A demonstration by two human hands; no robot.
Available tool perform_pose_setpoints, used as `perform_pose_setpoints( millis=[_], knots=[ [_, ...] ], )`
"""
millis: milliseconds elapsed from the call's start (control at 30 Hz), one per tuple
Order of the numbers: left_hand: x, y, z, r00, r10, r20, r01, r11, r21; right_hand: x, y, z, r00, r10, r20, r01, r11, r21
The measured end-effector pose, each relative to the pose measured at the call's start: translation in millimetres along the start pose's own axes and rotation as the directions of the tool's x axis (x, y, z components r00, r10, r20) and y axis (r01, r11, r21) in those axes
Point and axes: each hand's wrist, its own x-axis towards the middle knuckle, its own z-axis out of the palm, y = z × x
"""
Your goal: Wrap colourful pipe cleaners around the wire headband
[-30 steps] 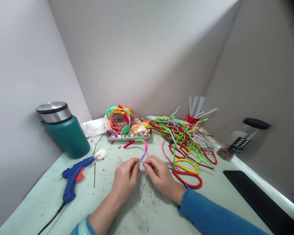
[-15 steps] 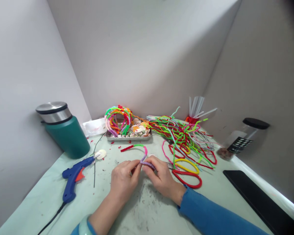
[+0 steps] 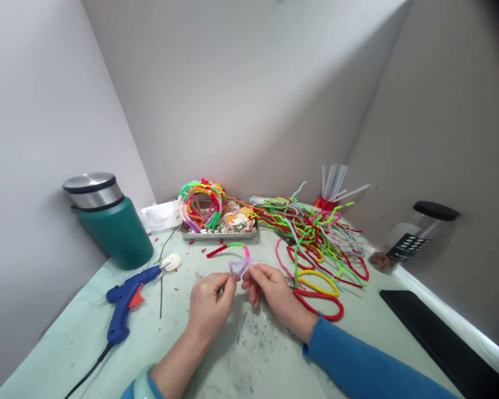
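1. Between the two hands is the strip (image 3: 247,252), its red, green and pink stretch arching up and leftward beyond the fingertips.
2. The left hand (image 3: 210,302) pinches its purple part between thumb and forefinger.
3. At the right hand (image 3: 274,291), thumb and forefinger nearly meet, lower fingers spread; blur hides whether they grip the purple.
4. Half a second ago the purple end lay across the right fingers; now purple makes a blurred kink above the left fingertips, so the bending seems unfinished.
5. Just right of the right hand, scissors (image 3: 316,293) sit closest and could hinder it; the pile (image 3: 299,221) lies beyond.
6. Ahead of the left hand is the tray (image 3: 218,236) with rings (image 3: 213,219); well to its left, the glue gun (image 3: 122,307).
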Motion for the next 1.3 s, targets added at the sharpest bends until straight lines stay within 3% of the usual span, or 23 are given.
perform_pose_setpoints(
  millis=[100,400,567,767,967,1133,1300],
  knots=[
    [-0.3,2.3,-1.3,0.999,0.014,0.043,-0.013,1.000,-0.019,-1.9,0.5,3.2,0.998,0.048,0.050,-0.046,0.998,-0.038],
    [0.7,2.5,-0.4,0.998,0.007,0.058,-0.006,1.000,-0.020,-3.6,-1.6,3.1,0.995,0.032,0.092,-0.036,0.999,0.031],
    [-0.3,2.2,1.2,0.999,0.034,-0.007,-0.034,0.999,-0.027,-3.1,-0.4,2.7,0.998,0.045,0.046,-0.050,0.994,0.095],
    [0.4,3.2,-1.3,0.985,0.148,-0.092,-0.160,0.979,-0.127,-1.2,-1.8,-0.7,0.996,0.086,0.027,-0.090,0.967,0.236],
    [-1.1,-1.6,3.2,0.949,0.313,-0.046,-0.315,0.947,-0.062,-1.0,-3.5,-0.2,0.996,0.083,0.025,-0.087,0.962,0.259],
    [-1.4,-3.4,6.5,0.956,0.286,-0.067,-0.290,0.956,-0.053,-1.2,-2.9,0.1,0.997,0.074,0.030,-0.079,0.966,0.245],
    [-2.6,0.7,5.3,0.978,0.208,-0.009,-0.208,0.973,-0.095,-1.2,-1.1,-1.3,0.998,0.053,0.038,-0.061,0.971,0.232]
  ],
)
